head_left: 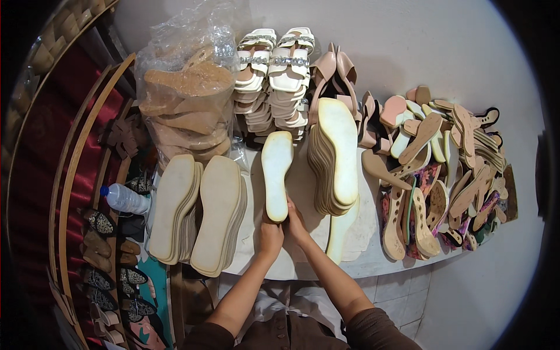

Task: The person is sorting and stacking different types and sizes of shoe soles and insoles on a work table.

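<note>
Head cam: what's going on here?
A person's left hand and right hand hold a pale insole at its heel end; whether more lie beneath is unclear. A tall pale insole stack stands to its right, two beige insole stacks to its left. White sandals are piled at the back.

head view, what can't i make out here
In the head view:
Fingertips of the left hand: behind the held insole
Upper part of the pale piece: under the tall stack
Back of the plastic bag: behind brown soles
Brown shirt: cut off by the lower edge
</note>
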`<state>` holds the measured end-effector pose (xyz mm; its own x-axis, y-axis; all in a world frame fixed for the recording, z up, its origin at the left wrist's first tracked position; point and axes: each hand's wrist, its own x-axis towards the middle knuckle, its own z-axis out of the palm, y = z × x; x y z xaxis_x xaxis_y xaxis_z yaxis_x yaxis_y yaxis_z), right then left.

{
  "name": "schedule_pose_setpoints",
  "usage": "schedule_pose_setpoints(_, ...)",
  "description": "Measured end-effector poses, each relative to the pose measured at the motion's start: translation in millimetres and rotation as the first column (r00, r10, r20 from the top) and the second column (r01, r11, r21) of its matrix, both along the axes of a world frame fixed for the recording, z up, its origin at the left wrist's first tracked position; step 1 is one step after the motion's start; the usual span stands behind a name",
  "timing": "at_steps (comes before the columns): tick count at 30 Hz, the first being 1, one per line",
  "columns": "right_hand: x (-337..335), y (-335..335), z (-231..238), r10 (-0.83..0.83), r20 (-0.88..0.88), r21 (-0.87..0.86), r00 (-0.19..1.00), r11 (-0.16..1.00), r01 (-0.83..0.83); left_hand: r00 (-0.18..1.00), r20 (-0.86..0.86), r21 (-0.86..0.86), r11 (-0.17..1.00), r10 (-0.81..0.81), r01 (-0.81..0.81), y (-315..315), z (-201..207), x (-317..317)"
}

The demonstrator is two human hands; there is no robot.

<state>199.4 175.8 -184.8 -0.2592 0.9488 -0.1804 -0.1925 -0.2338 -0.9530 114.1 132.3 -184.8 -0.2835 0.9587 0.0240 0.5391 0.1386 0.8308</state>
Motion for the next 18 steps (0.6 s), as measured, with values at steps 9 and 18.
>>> schedule_pose_setpoints(9, 1, 12, 5, 0.026, 0.117, 0.046, 0.993, 0.998, -0.031, 0.993, -0.113, -0.036, 0.999, 0.014, -0.018, 9, 0, -2)
schedule_pose_setpoints(18, -11, 25, 9, 0.029, -0.009, 0.066, 1.000, 0.997, -0.028, 0.989, -0.142, -0.142, 0.988, 0.035, -0.055, 24, -1, -12)
